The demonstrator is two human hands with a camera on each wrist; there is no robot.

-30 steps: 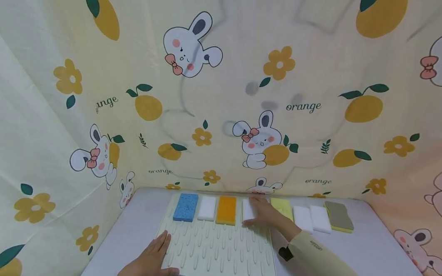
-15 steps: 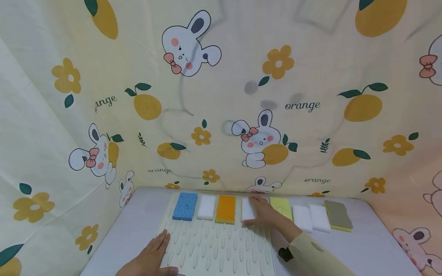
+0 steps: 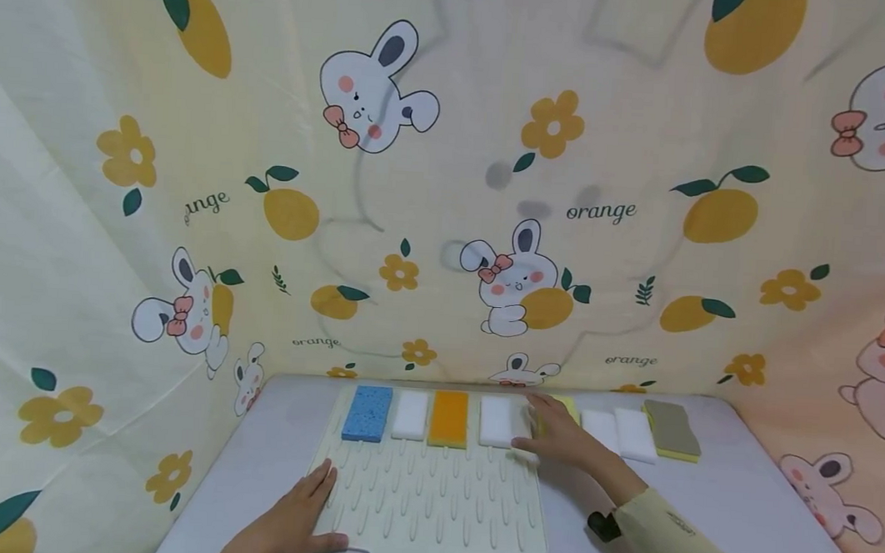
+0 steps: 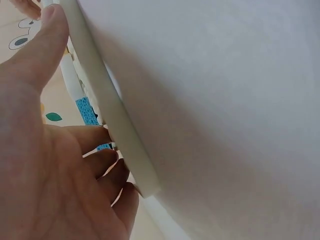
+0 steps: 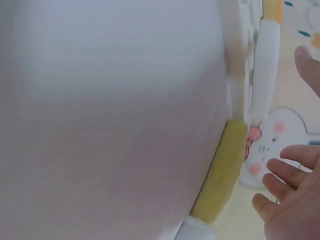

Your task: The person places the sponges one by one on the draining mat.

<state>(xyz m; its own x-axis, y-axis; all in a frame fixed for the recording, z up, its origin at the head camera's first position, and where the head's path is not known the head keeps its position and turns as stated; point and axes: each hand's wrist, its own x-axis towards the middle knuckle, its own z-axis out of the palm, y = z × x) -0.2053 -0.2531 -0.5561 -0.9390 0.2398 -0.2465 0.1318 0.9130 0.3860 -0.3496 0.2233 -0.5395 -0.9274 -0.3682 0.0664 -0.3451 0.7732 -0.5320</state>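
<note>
Before you, the board (image 3: 431,501) looks like matt, ribbed plastic, the blue sponge (image 3: 367,414) pitted and porous, the white pad (image 3: 495,421) smooth matt foam, the table (image 3: 731,509) smooth, the curtain (image 3: 448,176) thin, creased sheeting, your sleeve (image 3: 680,539) matt cloth.

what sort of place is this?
Probably a makeshift tabletop booth: printed cloth screens a table on three sides, with sponges and a ribbed board on it.

Left hand (image 3: 287,515) near, thumb splayed from fingers (image 4: 114,181); right arm (image 3: 676,539) stretched forward, right hand (image 3: 563,437) loose, thumb and fingers apart.
</note>
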